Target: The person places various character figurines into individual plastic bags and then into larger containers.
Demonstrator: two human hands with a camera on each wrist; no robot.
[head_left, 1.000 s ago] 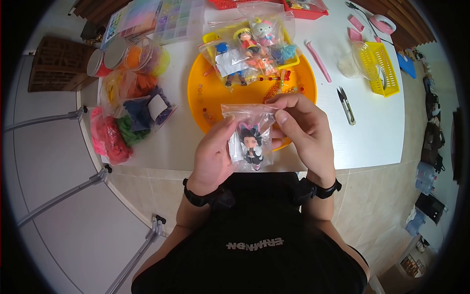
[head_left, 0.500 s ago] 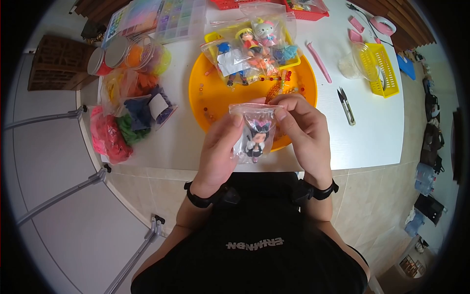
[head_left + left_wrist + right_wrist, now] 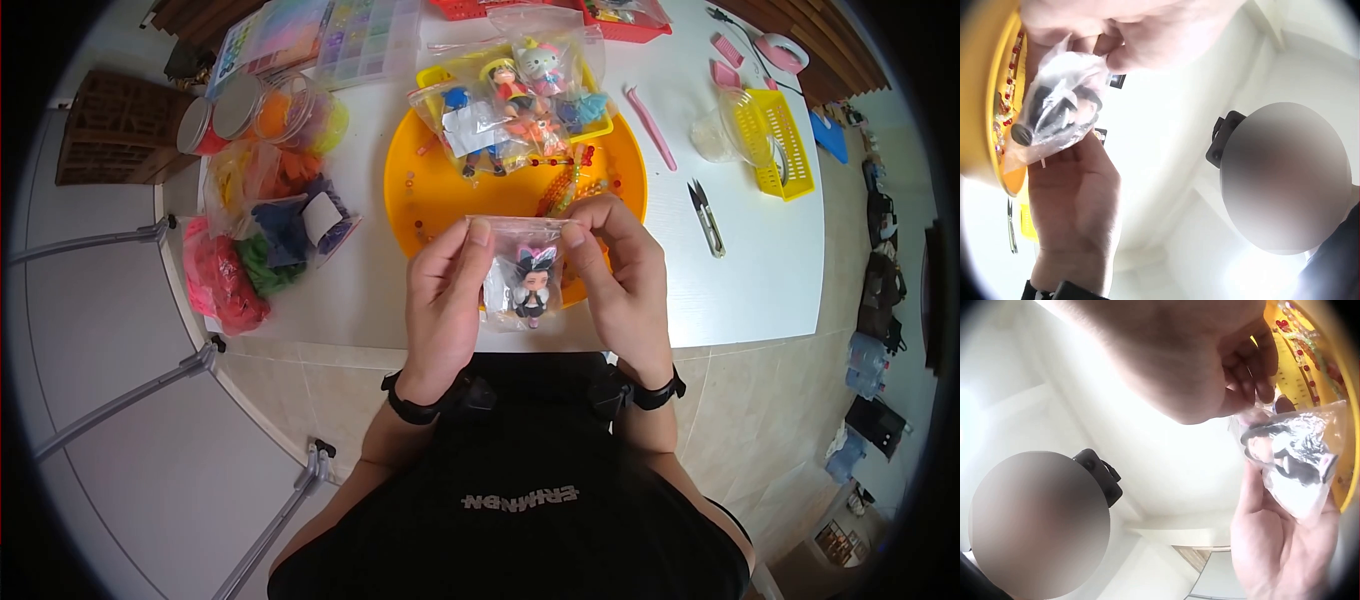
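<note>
A clear zip bag (image 3: 506, 262) hangs upright between both hands in the head view, over the near rim of a round yellow tray (image 3: 405, 215). Inside is a small figurine (image 3: 532, 288) with black hair, pink ears and a white-and-black outfit, beside a white paper slip. My left hand (image 3: 445, 300) pinches the bag's top left corner, thumb in front. The top right corner is pinched by my right hand (image 3: 628, 290). Both wrist views show the bag (image 3: 1060, 106) from below, with the figurine (image 3: 1297, 453) lying against the plastic.
Bagged figurines (image 3: 510, 95) lie on a yellow basket in the tray, near bead strands (image 3: 570, 180). To the right are thread snips (image 3: 708, 218), pink tweezers (image 3: 652, 128) and a yellow basket (image 3: 795, 145). Bags of coloured material (image 3: 265, 235) and jars (image 3: 240, 105) stand at the left.
The bag has moved slightly right, and its top edge is now stretched straight between the hands. My left hand has shifted from the bag's side to pinch its top left corner.
</note>
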